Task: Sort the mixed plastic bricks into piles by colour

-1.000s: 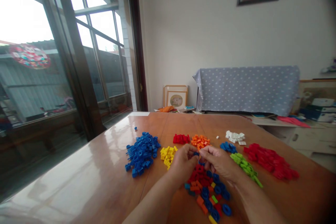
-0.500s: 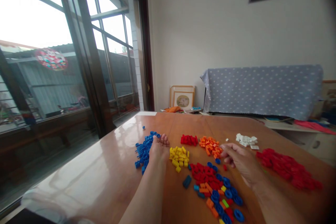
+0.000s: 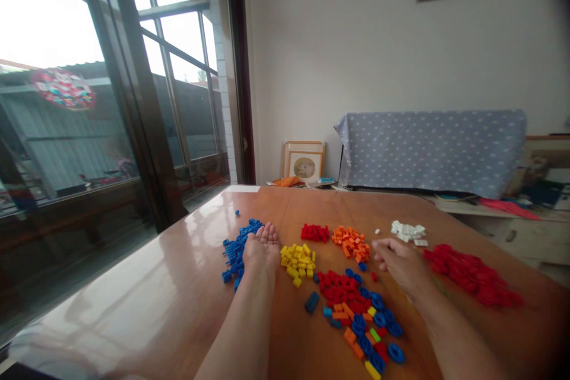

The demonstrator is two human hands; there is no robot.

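My left hand [image 3: 262, 247] rests palm up beside the pile of blue toy bricks [image 3: 235, 252], its fingers loosely spread with nothing visible in them. Just right of it lies a pile of yellow bricks [image 3: 298, 261]. My right hand [image 3: 398, 261] is closed, thumb and fingers together, to the right of the orange bricks [image 3: 351, 241]. Whatever its fingers hold, if anything, cannot be made out. A small red piece [image 3: 374, 276] and a blue ring-shaped piece [image 3: 362, 266] lie near its fingertips. Between my forearms spreads a mixed heap with red bricks [image 3: 341, 290] and blue rings [image 3: 395, 353].
Red bricks [image 3: 315, 232] form a small group behind the yellow ones. White bricks [image 3: 407, 230] lie at the back right, with a large red pile [image 3: 472, 276] beyond my right wrist. A dark blue brick [image 3: 312, 302] lies alone on the wooden table [image 3: 146, 303]. Glass doors stand left.
The view has swung slightly right, so everything sits further left. My right hand has drawn slightly away from the orange bricks. The left hand stays palm up beside the blue pile.
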